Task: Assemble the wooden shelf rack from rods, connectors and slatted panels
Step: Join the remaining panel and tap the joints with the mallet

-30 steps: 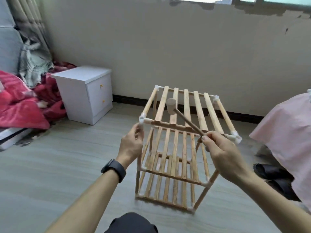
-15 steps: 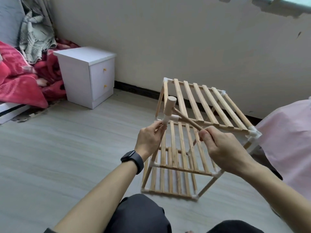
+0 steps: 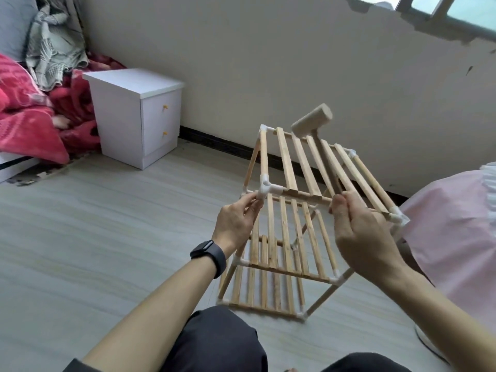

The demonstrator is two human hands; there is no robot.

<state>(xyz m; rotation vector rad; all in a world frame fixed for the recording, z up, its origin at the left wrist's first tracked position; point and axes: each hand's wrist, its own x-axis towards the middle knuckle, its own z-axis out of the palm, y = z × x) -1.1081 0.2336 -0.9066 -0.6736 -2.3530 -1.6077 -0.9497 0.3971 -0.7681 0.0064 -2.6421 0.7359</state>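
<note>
The room had a pale plank floor and a scuffed beige wall, with a white bedside cabinet against it beside a heap of red bedding. A pink cloth hung in on the right.

The wooden rack stood on the floor right in front of the seated person's knees, three slatted tiers joined at the corners by white connectors. The left hand, a dark watch on its wrist, pinched the near-left top connector between thumb and fingertips. The right hand was at the near edge of the top tier, its fingers curled round the thin handle of a wooden mallet. The mallet's head was up in the air over the far end of the top slats, clear of them.
</note>
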